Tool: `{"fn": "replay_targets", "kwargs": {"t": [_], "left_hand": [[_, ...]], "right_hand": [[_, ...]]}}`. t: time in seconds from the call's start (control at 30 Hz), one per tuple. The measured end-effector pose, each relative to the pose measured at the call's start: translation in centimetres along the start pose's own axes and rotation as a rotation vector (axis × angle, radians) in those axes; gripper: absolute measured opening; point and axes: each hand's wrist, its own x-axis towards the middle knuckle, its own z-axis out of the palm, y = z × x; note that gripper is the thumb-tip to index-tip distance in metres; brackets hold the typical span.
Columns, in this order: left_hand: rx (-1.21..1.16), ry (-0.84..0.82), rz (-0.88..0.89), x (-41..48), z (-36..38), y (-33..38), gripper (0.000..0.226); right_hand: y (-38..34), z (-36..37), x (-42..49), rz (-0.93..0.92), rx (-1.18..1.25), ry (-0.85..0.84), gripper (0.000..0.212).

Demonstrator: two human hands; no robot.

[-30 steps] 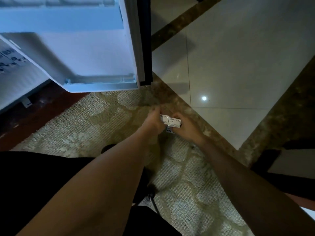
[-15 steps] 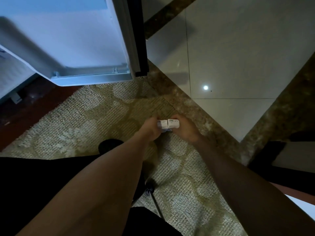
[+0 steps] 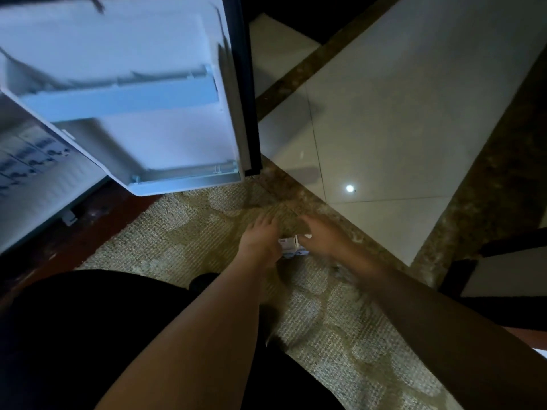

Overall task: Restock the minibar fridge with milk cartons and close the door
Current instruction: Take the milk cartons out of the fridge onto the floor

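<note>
Fridge door (image 3: 133, 119) stands open at 11 o'clock, above the rug (image 3: 183, 232). I note the left hand (image 3: 260, 242) with a wide grip, fingers straight, touching the milk cartons (image 3: 291, 248) at its 3 o'clock. The right hand (image 3: 322, 239) flanks them but is blurred, so I cannot tell its grip. Half a second earlier both hands clasped the cartons.

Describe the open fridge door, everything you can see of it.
The fridge door stands swung open, its white, plastic-looking inner lining facing the camera, slightly blurred. Two shelves cross it: an upper rail and a bottom rack with a greyish guard; nothing shows in either. A dark edge runs down its right side. Its lower corner hangs over the patterned rug. Nothing touches it.
</note>
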Motion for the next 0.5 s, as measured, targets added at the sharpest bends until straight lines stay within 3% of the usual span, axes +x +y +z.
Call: {"fn": "replay_targets", "kwargs": {"t": [0.23, 0.5], "left_hand": [[0.071, 0.210, 0.083, -4.6, -9.0, -3.1, 0.062], [0.108, 0.386, -0.019, -10.6, -18.7, -10.3, 0.058]], "right_hand": [[-8.5, -6.9, -0.5, -0.140, -0.095, 0.130, 0.052], [-19.1, -10.3, -1.2, -0.332, -0.278, 0.219, 0.055]]}}
